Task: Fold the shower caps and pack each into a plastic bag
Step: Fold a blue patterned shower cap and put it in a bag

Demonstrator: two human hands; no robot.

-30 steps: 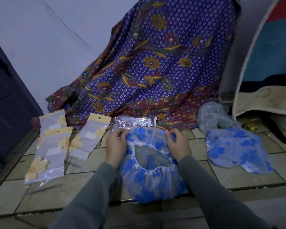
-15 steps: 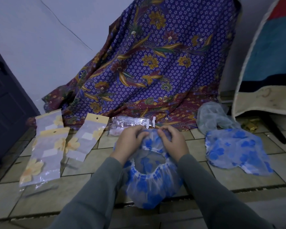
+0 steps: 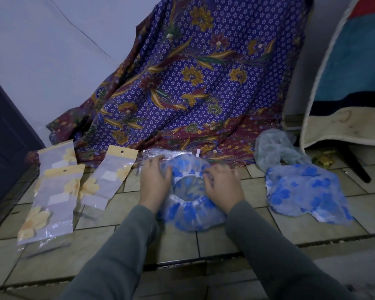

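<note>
A blue-flowered shower cap (image 3: 191, 213) lies on the tiled floor in front of me, its white elastic opening facing up. My left hand (image 3: 155, 182) rests flat on its left edge and my right hand (image 3: 223, 187) rests flat on its right edge, fingers spread. A clear plastic bag (image 3: 154, 153) lies just beyond the cap. Another blue-flowered cap (image 3: 305, 193) lies spread out to the right. Three packed bags with yellow headers (image 3: 52, 198) lie at the left.
A purple floral cloth (image 3: 204, 83) drapes over something behind the cap. A pale crumpled bag (image 3: 273, 150) sits at the back right beside a hanging rug (image 3: 351, 83). A dark door (image 3: 4, 137) stands at the left. A floor gap (image 3: 182, 262) runs near me.
My hands had gathered the cap's far edge together at its middle; now they have moved apart to its two sides and lie flat on it, the opening spread wide again.
</note>
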